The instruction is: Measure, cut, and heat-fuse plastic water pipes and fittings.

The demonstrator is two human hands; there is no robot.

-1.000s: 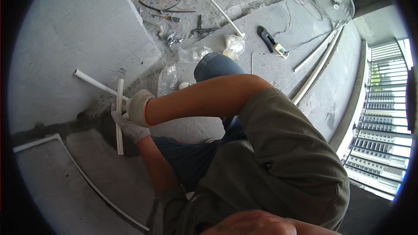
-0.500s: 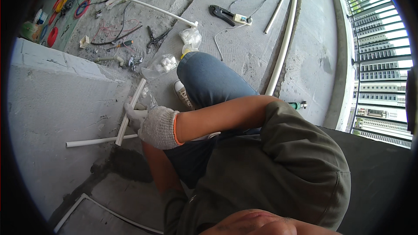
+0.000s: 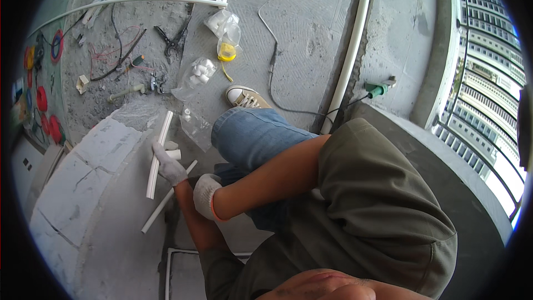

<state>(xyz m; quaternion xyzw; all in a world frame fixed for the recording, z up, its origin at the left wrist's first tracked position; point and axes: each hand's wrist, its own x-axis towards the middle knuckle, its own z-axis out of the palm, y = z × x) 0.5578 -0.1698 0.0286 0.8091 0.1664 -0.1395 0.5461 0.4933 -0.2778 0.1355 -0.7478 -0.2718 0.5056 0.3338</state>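
1. Left of centre, your gloved left grip (image 3: pixel 168 169) is pinching the white strip (image 3: pixel 154 178) near its middle, one end pointing up the frame, the other down.
2. Look at the stub (image 3: pixel 175 154), a short white tube on the right side of that same glove! It looks held there too, though the fingers hide exactly how.
3. Over to your right grip (image 3: pixel 206 194), just right of the left forearm: its fingers are tucked out of sight, so I cannot tell whether they are spread or pressed together.
4. Below the left wrist, the pipe (image 3: pixel 165 204) runs slantwise toward the lower left; whether anything grips its upper end, I cannot tell.
5. Holding well here means even finger pressure mid-strip, I'd say, so neither end dips, and a separate finger minding the stub, which could roll loose.
6. Mind the bag (image 3: pixel 191 126) just right of the strip's upper half: thin, crumpled plastic might snag a swinging end.
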